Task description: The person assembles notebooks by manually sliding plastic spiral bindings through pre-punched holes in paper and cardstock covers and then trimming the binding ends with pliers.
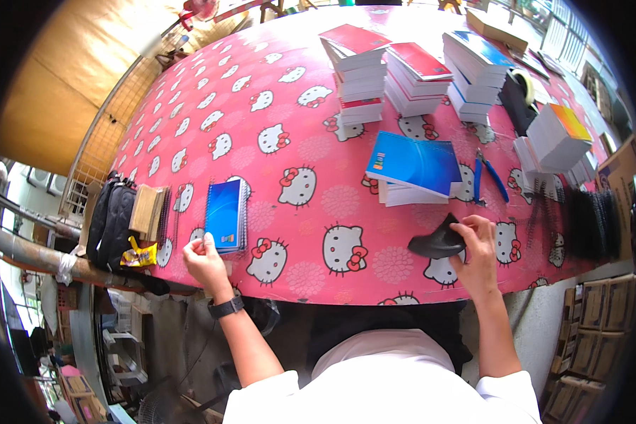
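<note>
At the near right edge of the table (pixel 290 99), right hand (pixel 478 249) pinches a thin black sheet (pixel 437 244), grip closed on its right end. Sheet curls up to a point: looks light, floppy, likely slick plastic, so better held by an edge than mid-span. Left hand (pixel 205 260) sits near left, fingers curled at the near end of a blue spiral notebook (pixel 226 214); can't tell if that grip holds anything

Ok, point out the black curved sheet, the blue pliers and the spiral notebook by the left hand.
black curved sheet (pixel 437 244), head view, middle of its dark surface.
blue pliers (pixel 497 181), head view, on one blue handle.
spiral notebook (pixel 224 215), head view, centre of its blue cover.
</note>
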Action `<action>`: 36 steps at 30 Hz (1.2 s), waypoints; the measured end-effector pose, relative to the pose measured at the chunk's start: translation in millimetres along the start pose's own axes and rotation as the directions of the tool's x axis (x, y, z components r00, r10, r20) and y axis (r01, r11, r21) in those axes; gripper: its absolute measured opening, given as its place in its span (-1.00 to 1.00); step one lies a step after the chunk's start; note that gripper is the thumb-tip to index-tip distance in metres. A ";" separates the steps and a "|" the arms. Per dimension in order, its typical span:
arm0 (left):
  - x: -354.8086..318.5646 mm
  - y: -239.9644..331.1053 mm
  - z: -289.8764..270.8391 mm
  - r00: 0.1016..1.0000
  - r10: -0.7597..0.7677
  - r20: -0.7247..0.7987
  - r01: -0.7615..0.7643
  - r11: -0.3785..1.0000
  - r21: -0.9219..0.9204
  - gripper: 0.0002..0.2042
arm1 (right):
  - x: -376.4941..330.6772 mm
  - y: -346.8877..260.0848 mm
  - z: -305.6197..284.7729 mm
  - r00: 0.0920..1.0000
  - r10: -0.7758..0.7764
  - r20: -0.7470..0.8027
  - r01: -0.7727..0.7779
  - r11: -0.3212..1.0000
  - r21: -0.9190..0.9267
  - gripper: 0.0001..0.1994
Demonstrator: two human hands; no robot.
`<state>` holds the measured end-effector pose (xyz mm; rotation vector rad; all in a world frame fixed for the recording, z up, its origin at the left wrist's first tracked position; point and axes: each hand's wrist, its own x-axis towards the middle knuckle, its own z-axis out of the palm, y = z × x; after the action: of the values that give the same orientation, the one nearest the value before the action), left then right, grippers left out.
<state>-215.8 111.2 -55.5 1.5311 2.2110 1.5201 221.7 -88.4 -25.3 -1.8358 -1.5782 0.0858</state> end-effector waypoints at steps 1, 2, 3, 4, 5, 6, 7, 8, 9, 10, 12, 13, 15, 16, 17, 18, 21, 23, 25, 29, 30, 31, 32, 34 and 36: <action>-1.1 8.3 -1.3 0.974 0.212 -0.083 -0.195 0.965 0.177 -0.70 | -2.9 6.3 -5.2 0.999 -0.013 -0.046 0.010 0.998 -0.057 -0.43; -2.2 18.0 -2.2 0.896 0.425 -0.130 -0.357 0.863 0.358 -0.70 | -5.7 10.8 -9.5 0.995 -0.028 -0.091 0.018 0.993 -0.116 -0.43; -4.3 41.7 -1.8 0.910 0.402 -0.099 -0.367 0.894 0.256 -0.67 | -8.4 13.9 -13.2 0.993 -0.043 -0.110 0.033 0.996 -0.088 -0.44; -10.0 67.6 0.8 0.843 0.523 -0.127 -0.506 0.851 0.144 -0.70 | -9.5 16.4 -10.0 0.991 -0.039 -0.130 0.027 0.996 -0.090 -0.44; -25.2 102.2 8.3 0.810 0.586 -0.020 -0.587 0.810 -0.018 -0.76 | -12.0 19.7 -8.4 0.989 -0.027 -0.142 0.011 0.994 -0.106 -0.43; -43.9 134.6 18.4 0.754 0.652 0.084 -0.613 0.743 -0.270 -0.80 | -14.0 22.2 -8.0 0.988 -0.017 -0.152 -0.002 0.992 -0.124 -0.43; -59.0 167.9 22.6 0.590 0.781 0.204 -0.682 0.617 -0.393 -0.75 | -12.6 20.1 -6.2 0.973 -0.003 -0.233 -0.028 0.991 -0.132 -0.44; -78.1 187.6 46.5 0.435 0.878 0.201 -0.676 0.466 -0.570 -0.72 | -10.8 22.2 -5.9 0.968 -0.012 -0.252 -0.048 0.972 -0.231 -0.44; -92.2 214.4 56.0 0.317 0.927 0.201 -0.668 0.369 -0.646 -0.69 | -7.0 22.6 -6.1 0.963 -0.027 -0.269 -0.060 0.948 -0.311 -0.45; -100.5 235.4 61.3 0.198 0.961 0.192 -0.647 0.275 -0.711 -0.67 | -5.8 23.7 -3.8 0.959 -0.047 -0.280 -0.067 0.921 -0.384 -0.46; -108.7 258.7 84.6 0.080 0.967 0.242 -0.648 0.235 -0.724 -0.65 | -9.9 29.4 -2.3 0.976 0.004 -0.217 -0.095 0.907 -0.411 -0.47; -110.0 267.2 94.9 0.021 0.964 0.265 -0.646 0.216 -0.733 -0.64 | -12.2 30.6 -3.2 0.979 0.001 -0.205 -0.085 0.913 -0.400 -0.48; -97.2 277.4 110.4 -0.090 0.916 0.391 -0.602 0.263 -0.754 -0.62 | -14.4 32.6 -5.1 0.977 0.008 -0.213 -0.082 0.936 -0.342 -0.47; -90.7 279.2 114.9 -0.153 0.877 0.456 -0.581 0.293 -0.759 -0.62 | -15.2 31.6 -4.2 0.976 0.015 -0.215 -0.087 0.939 -0.331 -0.47; -86.3 281.7 117.4 -0.164 0.878 0.449 -0.584 0.280 -0.762 -0.64 | -13.8 30.2 -4.0 0.976 0.020 -0.217 -0.090 0.943 -0.319 -0.47; -84.0 285.0 118.5 -0.162 0.871 0.464 -0.533 0.319 -0.784 -0.67 | -13.3 30.7 -4.3 0.976 0.026 -0.217 -0.094 0.945 -0.312 -0.47; -82.4 290.8 121.8 -0.180 0.814 0.552 -0.477 0.418 -0.773 -0.69 | -13.4 34.4 -3.1 0.974 0.028 -0.224 -0.097 0.948 -0.304 -0.48; -81.8 291.6 123.0 -0.192 0.793 0.578 -0.457 0.449 -0.768 -0.69 | -14.3 35.2 -2.7 0.973 0.029 -0.227 -0.097 0.950 -0.296 -0.48; -82.0 293.4 121.6 -0.197 0.795 0.574 -0.484 0.430 -0.762 -0.70 | -15.0 35.9 -3.1 0.973 0.028 -0.228 -0.098 0.948 -0.302 -0.49; -80.6 291.4 124.8 -0.201 0.805 0.558 -0.462 0.424 -0.779 -0.72 | -14.8 36.9 -3.3 0.976 0.032 -0.215 -0.089 0.962 -0.259 -0.45; -78.5 291.5 125.5 -0.198 0.792 0.578 -0.414 0.467 -0.781 -0.72 | -14.3 37.3 -3.6 0.977 0.035 -0.211 -0.086 0.967 -0.238 -0.43; -76.5 291.1 126.8 -0.198 0.777 0.597 -0.364 0.508 -0.781 -0.72 | -14.0 37.8 -4.5 0.978 0.039 -0.206 -0.085 0.972 -0.218 -0.41; -75.1 290.6 128.6 -0.199 0.762 0.616 -0.311 0.547 -0.777 -0.73 | -14.8 39.8 -7.3 0.984 0.071 -0.164 -0.101 0.978 -0.181 -0.39; -71.1 290.0 132.7 -0.208 0.769 0.605 -0.263 0.551 -0.792 -0.73 | -13.7 42.9 -15.1 0.989 0.123 -0.078 -0.131 0.985 -0.110 -0.34; -69.3 288.2 135.2 -0.211 0.773 0.598 -0.233 0.554 -0.799 -0.73 | -9.9 35.6 -24.8 0.990 0.135 -0.045 -0.140 0.983 -0.122 -0.31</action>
<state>87.2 159.1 54.0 2.3350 0.2430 0.3264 261.0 -108.9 -29.7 -2.0309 -1.4592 0.0168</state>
